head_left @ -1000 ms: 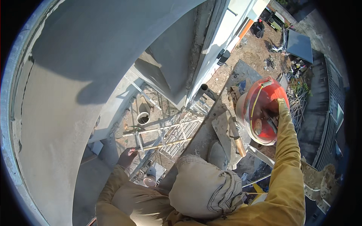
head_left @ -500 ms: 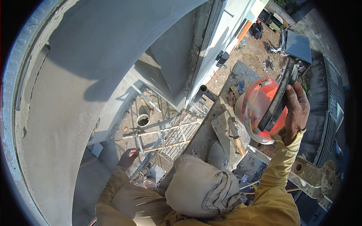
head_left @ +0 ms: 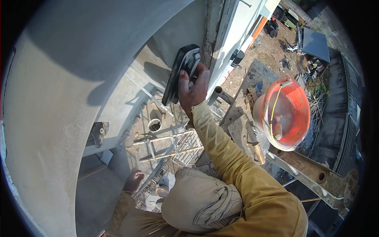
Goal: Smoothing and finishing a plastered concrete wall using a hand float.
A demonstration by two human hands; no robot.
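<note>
My right hand (head_left: 193,89) grips a black plastering float (head_left: 175,75), its back smeared white. The float is held up between the curved grey plastered wall (head_left: 59,98) and the white wall edge; I cannot tell whether it touches a surface. My left hand (head_left: 134,180) hangs low beside the wall's lower edge, with fingers loosely apart and nothing visible in them. To the right, an orange-red bucket (head_left: 302,112) with a yellow handle contains cloudy water and a small, pale, rounded object (head_left: 278,131). Beside the bucket lies a trowel with a wooden handle (head_left: 258,153).
A dusty plank (head_left: 252,75) supports the bucket and tools. Below are a bamboo-and-metal scaffold or ladder (head_left: 177,148) and a white pail (head_left: 154,125) on the ground. A rusty metal beam (head_left: 312,170) lies at right. My knee (head_left: 201,201) is raised in front.
My right hand has carried the float from above the bucket leftward to near the wall. The bucket's inside now shows. The view has shifted slightly, and my left hand remains low.
</note>
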